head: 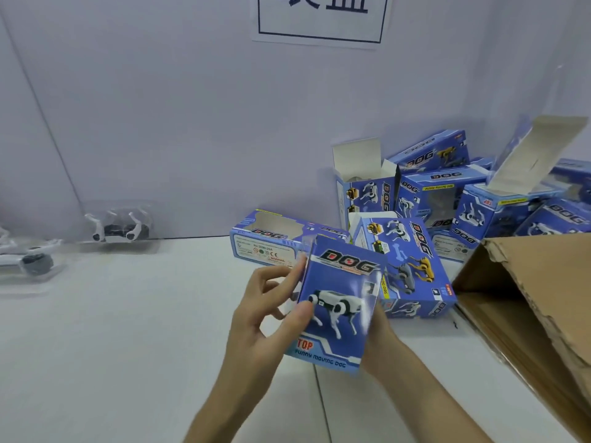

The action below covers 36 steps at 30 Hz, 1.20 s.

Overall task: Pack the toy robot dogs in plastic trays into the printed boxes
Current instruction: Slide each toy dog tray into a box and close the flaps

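The left hand (265, 314) pinches the left edge of a blue "DOG" printed box (342, 302), thumb on its front face, held upright just above the desk (128, 330). The right hand (380, 334) sits behind the box's right side, fingers hidden, so I cannot tell its grip. Just behind lie an open empty box (275, 239) and a pile of printed boxes (447, 193). A cardboard carton (537, 298) lies at the right. Toy robot dogs in clear trays (118, 228) wait far left.

two hands (256, 318) (382, 334), two trayed dogs (120, 230) (33, 262), one carton (543, 282), about nine printed boxes (339, 302).
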Tool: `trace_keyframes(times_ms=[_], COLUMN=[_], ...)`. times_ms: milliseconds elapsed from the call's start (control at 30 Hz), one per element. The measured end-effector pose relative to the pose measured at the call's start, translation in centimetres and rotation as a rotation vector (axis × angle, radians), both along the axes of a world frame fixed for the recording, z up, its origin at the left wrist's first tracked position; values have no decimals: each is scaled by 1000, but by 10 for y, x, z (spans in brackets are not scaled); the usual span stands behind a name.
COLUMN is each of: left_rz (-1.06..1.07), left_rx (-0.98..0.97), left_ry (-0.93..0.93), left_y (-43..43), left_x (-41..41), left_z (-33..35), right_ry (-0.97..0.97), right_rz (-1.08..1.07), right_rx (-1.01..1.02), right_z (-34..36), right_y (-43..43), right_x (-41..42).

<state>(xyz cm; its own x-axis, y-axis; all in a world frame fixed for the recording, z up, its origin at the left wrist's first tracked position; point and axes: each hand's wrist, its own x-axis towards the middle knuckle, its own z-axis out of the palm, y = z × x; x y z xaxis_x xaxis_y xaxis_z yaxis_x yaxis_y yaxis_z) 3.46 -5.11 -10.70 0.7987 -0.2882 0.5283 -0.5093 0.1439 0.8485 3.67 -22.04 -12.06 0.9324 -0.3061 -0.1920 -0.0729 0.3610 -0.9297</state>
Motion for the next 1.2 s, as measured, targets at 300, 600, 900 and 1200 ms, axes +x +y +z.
trace_keyframes(times_ms=[300,600,900,1200], left_rz=[-1,0,97,119], left_rx=[-384,-401,-353,-219], left_ry=[480,860,894,830], left_y=[25,53,48,40], left_x=[36,50,52,53], left_z=[-4,-19,-25,-22], right_ry=[-403,-211,-186,-356], right_rz=[82,409,-182,-855], right_rx=[68,-303,-52,-27], right_z=[17,18,33,14], right_y=[-31,-50,-47,-63], right_x=[-5,-14,-12,-35])
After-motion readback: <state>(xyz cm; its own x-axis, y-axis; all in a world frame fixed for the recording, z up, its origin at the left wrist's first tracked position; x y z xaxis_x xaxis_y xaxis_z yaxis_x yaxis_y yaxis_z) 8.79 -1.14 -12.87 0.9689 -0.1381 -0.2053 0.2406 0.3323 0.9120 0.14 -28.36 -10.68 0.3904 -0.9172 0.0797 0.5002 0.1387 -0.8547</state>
